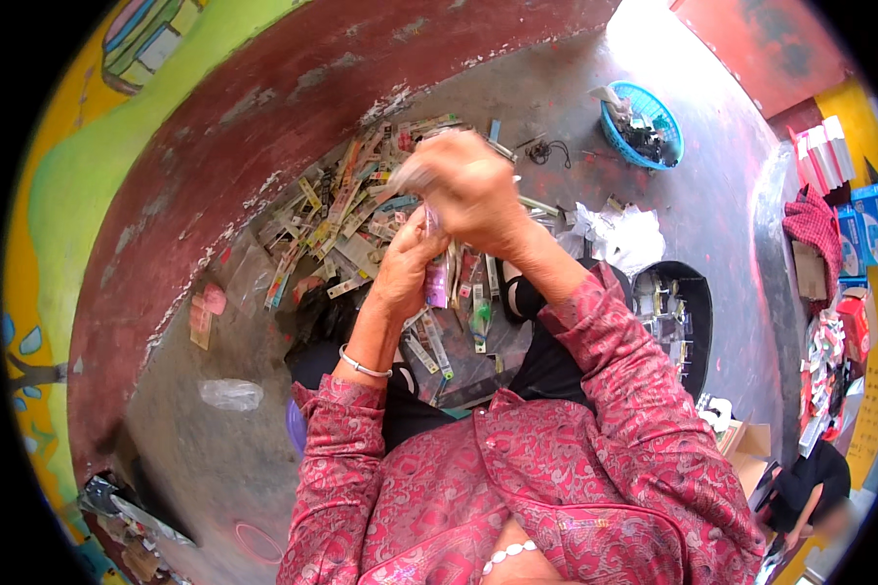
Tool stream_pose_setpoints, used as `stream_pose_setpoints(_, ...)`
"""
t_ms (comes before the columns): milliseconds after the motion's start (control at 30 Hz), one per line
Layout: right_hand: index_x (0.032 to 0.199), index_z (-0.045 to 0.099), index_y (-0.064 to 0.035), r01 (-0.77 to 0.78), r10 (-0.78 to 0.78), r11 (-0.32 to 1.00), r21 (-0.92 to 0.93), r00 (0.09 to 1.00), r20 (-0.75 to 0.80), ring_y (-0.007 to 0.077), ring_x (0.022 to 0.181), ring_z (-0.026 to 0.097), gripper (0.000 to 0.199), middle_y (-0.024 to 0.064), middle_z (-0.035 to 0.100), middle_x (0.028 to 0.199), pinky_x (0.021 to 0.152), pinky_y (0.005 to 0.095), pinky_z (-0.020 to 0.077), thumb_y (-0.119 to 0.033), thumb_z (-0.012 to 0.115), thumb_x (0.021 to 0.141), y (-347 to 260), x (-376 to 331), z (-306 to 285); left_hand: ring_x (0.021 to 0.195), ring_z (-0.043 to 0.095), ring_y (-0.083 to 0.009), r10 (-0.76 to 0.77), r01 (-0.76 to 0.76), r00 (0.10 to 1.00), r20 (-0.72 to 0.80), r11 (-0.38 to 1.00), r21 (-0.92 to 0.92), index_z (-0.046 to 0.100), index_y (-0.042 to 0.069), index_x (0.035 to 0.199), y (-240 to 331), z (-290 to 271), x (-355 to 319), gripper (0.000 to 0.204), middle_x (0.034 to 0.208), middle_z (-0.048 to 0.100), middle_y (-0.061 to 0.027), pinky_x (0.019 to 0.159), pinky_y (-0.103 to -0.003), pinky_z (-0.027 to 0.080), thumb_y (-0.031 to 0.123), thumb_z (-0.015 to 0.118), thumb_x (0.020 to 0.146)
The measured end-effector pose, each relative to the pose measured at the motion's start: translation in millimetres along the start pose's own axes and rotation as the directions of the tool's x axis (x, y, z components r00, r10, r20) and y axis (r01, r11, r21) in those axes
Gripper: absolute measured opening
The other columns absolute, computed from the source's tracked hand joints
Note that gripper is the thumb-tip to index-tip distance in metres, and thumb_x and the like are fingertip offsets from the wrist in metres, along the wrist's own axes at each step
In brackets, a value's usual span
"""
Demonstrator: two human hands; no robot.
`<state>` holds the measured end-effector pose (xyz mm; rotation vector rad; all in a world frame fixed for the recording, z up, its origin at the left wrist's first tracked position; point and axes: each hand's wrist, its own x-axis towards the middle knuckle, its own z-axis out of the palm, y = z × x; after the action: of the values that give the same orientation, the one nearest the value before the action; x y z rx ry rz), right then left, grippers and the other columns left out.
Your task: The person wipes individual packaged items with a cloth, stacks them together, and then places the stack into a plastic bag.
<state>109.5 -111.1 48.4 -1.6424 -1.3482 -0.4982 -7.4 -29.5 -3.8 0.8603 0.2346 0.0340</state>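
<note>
Both hands, left grip [405,268] and right grip [468,185], pinch a small clear packet [437,278] above the littered floor [712,210].

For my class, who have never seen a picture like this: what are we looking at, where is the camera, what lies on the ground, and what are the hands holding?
There is no machine here. A person wears a wide fisheye camera on the head, looking down, so straight edges bend and the person's own patterned red sleeves enter from below. The left hand and right hand are raised together, gripping a small clear packet with something pink inside. Below them, on the grey floor, lies a heap of small packaged items. Further off are a blue basket, a black tray holding more items, and crumpled white wrapping. Another person sits at the lower right edge.
</note>
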Motion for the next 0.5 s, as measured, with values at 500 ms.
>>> stream_pose_setpoints(500, 0.089, 0.057, -0.0007, -0.579, 0.943, 0.142, 0.803, 0.326, 0.069, 0.0128, 0.061, 0.055, 0.012, 0.0062, 0.058, 0.074, 0.054, 0.0258, 0.0454, -0.011, 0.054, 0.084, 70, -5, -42, 0.072, 0.055, -0.0121, -0.009, 0.043, 0.988, 0.156, 0.975, -0.217, 0.040, 0.004, 0.117, 6, -3, -4, 0.044, 0.093, 0.054, -0.0081, 0.058, -0.022, 0.050, 0.032, 0.056, 0.086)
